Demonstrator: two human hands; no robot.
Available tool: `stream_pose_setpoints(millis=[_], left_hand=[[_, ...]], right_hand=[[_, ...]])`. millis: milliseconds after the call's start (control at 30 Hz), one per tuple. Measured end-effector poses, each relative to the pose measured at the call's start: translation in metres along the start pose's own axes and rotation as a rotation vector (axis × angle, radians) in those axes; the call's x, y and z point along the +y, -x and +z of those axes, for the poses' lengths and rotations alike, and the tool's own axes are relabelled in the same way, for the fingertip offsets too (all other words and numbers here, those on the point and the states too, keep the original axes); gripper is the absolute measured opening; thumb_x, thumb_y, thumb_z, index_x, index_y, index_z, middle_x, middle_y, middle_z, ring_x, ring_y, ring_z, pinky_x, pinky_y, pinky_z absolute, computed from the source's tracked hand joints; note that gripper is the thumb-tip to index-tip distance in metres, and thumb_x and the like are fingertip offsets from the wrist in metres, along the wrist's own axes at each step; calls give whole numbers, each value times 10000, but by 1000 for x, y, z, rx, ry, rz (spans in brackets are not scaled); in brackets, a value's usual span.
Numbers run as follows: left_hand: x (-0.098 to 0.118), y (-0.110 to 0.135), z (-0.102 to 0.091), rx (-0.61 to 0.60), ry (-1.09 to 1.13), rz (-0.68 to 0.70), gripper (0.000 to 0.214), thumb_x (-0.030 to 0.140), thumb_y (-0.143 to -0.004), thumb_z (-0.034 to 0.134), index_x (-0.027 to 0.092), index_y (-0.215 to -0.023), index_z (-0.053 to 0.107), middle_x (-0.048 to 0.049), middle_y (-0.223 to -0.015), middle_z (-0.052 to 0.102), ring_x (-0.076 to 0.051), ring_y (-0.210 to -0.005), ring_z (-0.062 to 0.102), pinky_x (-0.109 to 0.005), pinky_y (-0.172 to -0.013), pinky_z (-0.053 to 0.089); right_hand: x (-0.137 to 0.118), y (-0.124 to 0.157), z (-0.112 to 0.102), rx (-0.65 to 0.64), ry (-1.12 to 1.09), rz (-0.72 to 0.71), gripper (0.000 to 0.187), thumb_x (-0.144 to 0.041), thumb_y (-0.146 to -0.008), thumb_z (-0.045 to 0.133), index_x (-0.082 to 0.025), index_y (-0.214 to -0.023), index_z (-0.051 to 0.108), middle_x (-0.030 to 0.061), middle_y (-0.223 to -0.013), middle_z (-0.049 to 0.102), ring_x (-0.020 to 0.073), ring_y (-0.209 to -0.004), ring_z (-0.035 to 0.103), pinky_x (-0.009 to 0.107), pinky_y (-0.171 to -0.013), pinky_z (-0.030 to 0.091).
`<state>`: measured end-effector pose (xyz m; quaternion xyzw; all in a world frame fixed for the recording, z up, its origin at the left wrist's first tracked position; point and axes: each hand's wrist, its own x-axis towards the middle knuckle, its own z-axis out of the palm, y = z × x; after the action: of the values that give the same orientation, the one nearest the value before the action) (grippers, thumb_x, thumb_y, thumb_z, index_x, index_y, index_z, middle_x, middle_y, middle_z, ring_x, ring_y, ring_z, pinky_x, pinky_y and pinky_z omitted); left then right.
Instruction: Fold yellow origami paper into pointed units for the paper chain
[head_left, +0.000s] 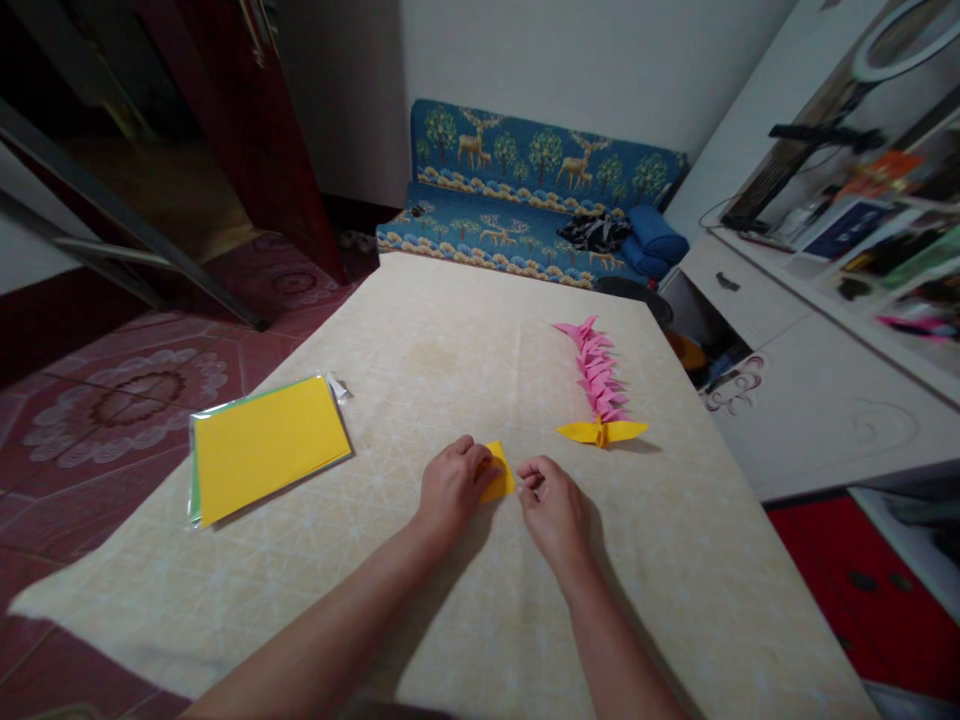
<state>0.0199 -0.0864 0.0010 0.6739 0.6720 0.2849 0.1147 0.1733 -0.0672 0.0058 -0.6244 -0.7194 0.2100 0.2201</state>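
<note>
A small folded piece of yellow paper (500, 484) lies on the cream tablecloth in front of me. My left hand (452, 482) rests over its left side, fingers curled on the paper and covering part of it. Just off the paper's right edge is my right hand (551, 505), its fingers bent in and thumb near the fingertips; whether anything is between them is too small to make out. Beyond my right hand stands a yellow origami crane (601, 433) with wings spread. Behind it runs a row of several pink origami cranes (598, 370).
A stack of yellow and green paper sheets (271, 447) in a clear sleeve lies on the table (427, 350) at left. A blue patterned sofa (525, 190) stands past the far edge. White drawers (817, 390) flank the right side, and a metal ladder (120, 255) leans at left.
</note>
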Motion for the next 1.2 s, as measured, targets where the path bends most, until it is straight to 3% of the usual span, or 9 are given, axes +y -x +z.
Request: stream_pose_setpoints(millis=[233,433,567,800,900,1067,1200], left_hand=[[-2,1,-4,12,51,-47,245,233,-872,410,186,-812,643,-35,-806,561,-138,-712,538,-235,-602,368],[-11,2,-8,84,55,-91,221,212,-854,428,193,-816,645,-47,-820,578,-159,-715,549,-251,-600,379],[-16,2,-11,131,150,-97,188,196,-831,463,185,-793,647,-45,-784,574,-155,-694,554,-249,-601,396],[-18,1,-13,158,267,-109,176,169,-823,473,167,-806,648,-40,-771,581,-142,-687,554,-243,-610,410],[-19,0,-13,184,303,-105,165,168,-817,484,161,-814,649,-41,-768,586,-141,-688,552,-245,-614,410],[-22,-3,-15,283,401,-110,176,227,-828,492,158,-895,640,-47,-804,590,-139,-680,550,-254,-611,434],[-23,-6,-18,432,604,-192,256,287,-832,501,170,-1041,594,-93,-1010,591,-177,-865,580,-282,-686,484]], right_hand=[[1,0,1,-3,-4,12,162,-140,-694,541,-246,-813,565,-31,-766,633,129,-701,573,210,-603,378],[-3,1,-5,0,22,-55,181,-119,-722,536,-237,-842,602,-11,-801,646,135,-717,582,222,-608,375],[-10,-2,-7,-44,75,-57,54,-205,-746,598,-232,-789,616,6,-766,652,146,-683,584,234,-574,355],[-23,-6,1,-29,167,-70,239,-199,-637,712,-228,-839,587,31,-828,656,182,-771,607,247,-617,362],[-27,-11,-3,-101,122,-38,258,-167,-615,702,-227,-841,594,1,-756,655,153,-672,594,225,-556,335],[-25,-25,-8,-204,37,-98,98,-159,-579,678,-201,-582,589,-46,-562,577,100,-506,489,204,-475,259],[-17,-37,0,-248,-346,-26,86,-199,-591,650,-170,-568,572,-48,-501,529,89,-454,457,190,-438,288]])
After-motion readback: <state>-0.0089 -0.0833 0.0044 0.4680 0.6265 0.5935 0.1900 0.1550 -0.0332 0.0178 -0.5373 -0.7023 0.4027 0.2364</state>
